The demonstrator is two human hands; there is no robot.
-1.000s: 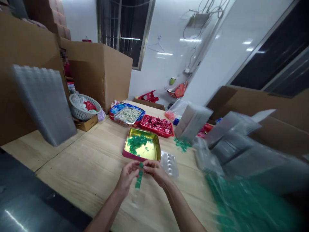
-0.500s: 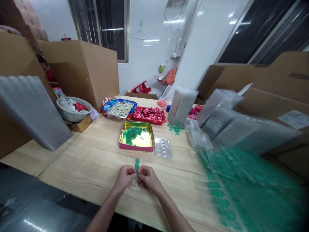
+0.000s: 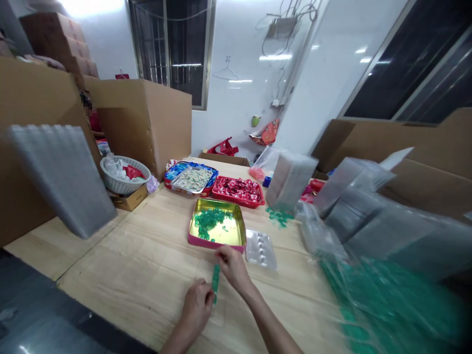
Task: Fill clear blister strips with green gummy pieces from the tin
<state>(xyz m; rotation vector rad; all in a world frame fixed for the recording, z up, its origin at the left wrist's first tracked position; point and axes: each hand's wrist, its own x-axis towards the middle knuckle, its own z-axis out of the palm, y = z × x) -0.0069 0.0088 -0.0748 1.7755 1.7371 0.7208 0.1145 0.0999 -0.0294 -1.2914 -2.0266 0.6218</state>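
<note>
As the green strip is seen from the head view over the tabletop, near the pink tin, its near end is met by the curled left hand; beside its far end, the right hand is bent inward. Firm grip by either: cannot be told.

Narrow strip: translucent green
Loose pieces: green
Rectangular tin: gold inside, magenta outside
Packet tray: red
Wrapped packets: red flecked with white
Tabletop: pale wood grain
</note>
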